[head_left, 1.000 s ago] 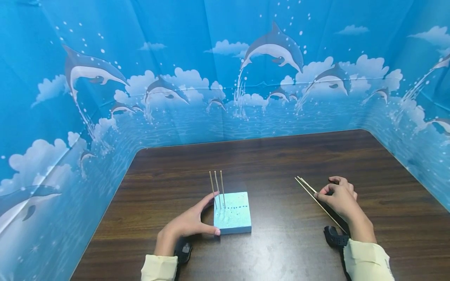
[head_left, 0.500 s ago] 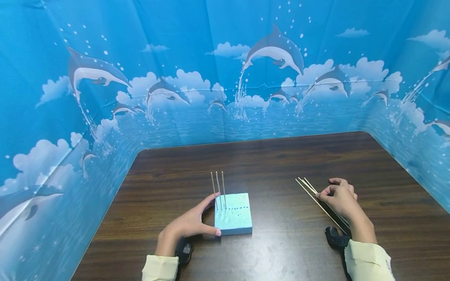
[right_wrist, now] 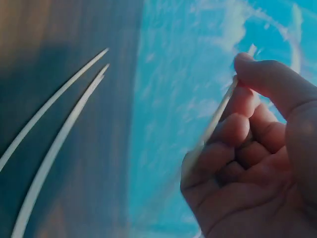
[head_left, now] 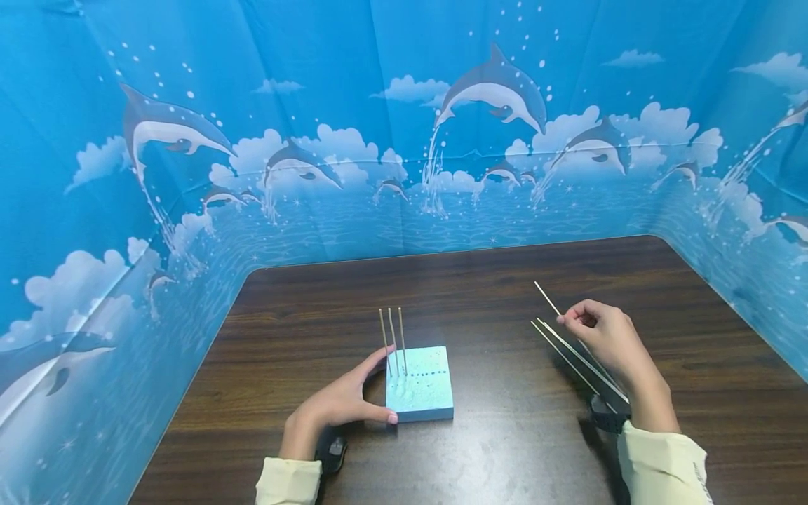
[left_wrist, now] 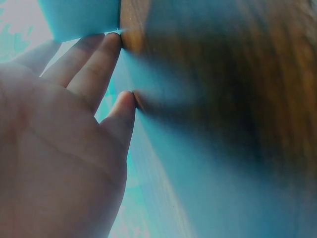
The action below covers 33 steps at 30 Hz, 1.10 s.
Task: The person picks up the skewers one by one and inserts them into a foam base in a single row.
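Note:
A light-blue foam block lies on the table, with three thin sticks standing upright near its left side and a row of small holes across its top. My left hand holds the block from the left, thumb at the near corner and index finger at the far one. In the left wrist view, fingertips meet the block's side. Over on the right, my right hand pinches a wooden skewer between thumb and index finger, tip pointing away to the left. The right wrist view shows this skewer running across the curled fingers.
Loose skewers lie on the dark wooden table beneath and left of my right hand. A blue dolphin-print cloth walls in the back and sides. Black straps sit at both wrists.
My right hand has lifted one skewer off the group and moved it up and away, while the others stay on the table. The left hand and block hold their place.

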Tool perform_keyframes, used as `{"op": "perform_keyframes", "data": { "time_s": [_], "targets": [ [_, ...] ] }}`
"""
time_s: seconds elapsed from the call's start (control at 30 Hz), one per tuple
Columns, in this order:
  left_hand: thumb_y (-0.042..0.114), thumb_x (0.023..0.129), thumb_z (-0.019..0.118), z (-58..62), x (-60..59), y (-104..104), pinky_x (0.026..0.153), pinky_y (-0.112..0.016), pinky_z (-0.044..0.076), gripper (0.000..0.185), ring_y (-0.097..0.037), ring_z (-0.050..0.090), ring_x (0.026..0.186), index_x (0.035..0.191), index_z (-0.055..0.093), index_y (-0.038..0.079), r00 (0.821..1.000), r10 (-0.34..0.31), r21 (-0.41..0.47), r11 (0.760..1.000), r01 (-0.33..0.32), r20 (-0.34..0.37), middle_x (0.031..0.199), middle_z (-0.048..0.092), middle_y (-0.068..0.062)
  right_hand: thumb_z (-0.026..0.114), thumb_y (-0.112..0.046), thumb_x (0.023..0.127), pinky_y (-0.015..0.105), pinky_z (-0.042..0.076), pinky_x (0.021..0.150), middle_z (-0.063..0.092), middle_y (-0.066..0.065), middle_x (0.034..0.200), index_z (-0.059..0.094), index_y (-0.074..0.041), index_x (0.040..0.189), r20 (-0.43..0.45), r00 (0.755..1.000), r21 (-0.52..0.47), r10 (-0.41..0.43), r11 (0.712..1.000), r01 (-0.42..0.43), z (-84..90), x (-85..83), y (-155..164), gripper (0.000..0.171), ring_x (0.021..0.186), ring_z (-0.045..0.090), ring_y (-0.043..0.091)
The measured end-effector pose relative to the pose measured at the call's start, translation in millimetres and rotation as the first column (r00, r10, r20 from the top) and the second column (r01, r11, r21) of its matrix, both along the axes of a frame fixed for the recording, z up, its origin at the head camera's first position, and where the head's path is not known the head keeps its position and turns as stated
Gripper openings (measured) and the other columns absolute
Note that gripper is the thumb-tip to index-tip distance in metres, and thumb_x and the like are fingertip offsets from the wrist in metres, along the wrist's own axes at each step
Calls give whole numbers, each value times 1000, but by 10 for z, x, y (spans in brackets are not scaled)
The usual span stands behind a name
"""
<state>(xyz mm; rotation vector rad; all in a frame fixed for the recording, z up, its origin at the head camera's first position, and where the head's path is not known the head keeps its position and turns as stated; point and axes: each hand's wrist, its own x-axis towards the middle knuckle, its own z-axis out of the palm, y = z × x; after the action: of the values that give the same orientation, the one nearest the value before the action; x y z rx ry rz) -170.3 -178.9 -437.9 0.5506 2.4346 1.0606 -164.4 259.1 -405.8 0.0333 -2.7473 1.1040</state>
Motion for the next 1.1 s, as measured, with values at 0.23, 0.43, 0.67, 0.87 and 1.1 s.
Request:
{"op": "perform_keyframes", "data": {
  "time_s": [0.23,0.43,0.67,0.87,1.1],
  "targets": [
    [47,73,85,1,3,-4,113,-66,23,107,-34,21,150,158,21,34,1000,-4,-3,1000,4,1,164,23,-4,65,-15,95,25,40,54,71,7,81,67,-6,88,-139,989,-65,51,996,-60,274,-58,-462,12,62,49,12],
    [47,74,85,-11,-3,-12,113,-66,24,106,-34,22,150,157,21,36,1000,-7,-4,1000,7,-5,164,22,-4,71,-10,91,23,43,54,67,0,75,67,-8,83,-289,946,-136,149,971,-195,431,-101,-924,8,61,52,10],
    [50,73,85,-39,-19,-5,115,-62,23,108,-29,22,150,158,19,35,1000,-20,-4,1000,20,-16,164,23,-2,72,-6,88,22,49,59,64,-2,74,66,-8,84,-354,900,-210,255,916,-342,511,-96,-1406,8,65,56,10],
    [50,73,85,-40,-29,0,115,-62,23,108,-29,21,150,158,20,33,1000,-16,1,1000,16,-7,164,23,-2,70,-1,88,23,52,61,68,-1,77,66,-6,85,-426,837,-209,343,863,-460,471,-112,-1652,7,68,60,7],
    [48,73,85,-41,-33,-3,115,-62,23,106,-30,20,150,157,21,35,1000,-5,-1,1000,5,3,164,22,-2,68,1,88,24,55,64,69,1,78,66,-4,85,-435,806,-191,401,834,-518,438,-128,-1774,6,69,61,6]
  ]
}}
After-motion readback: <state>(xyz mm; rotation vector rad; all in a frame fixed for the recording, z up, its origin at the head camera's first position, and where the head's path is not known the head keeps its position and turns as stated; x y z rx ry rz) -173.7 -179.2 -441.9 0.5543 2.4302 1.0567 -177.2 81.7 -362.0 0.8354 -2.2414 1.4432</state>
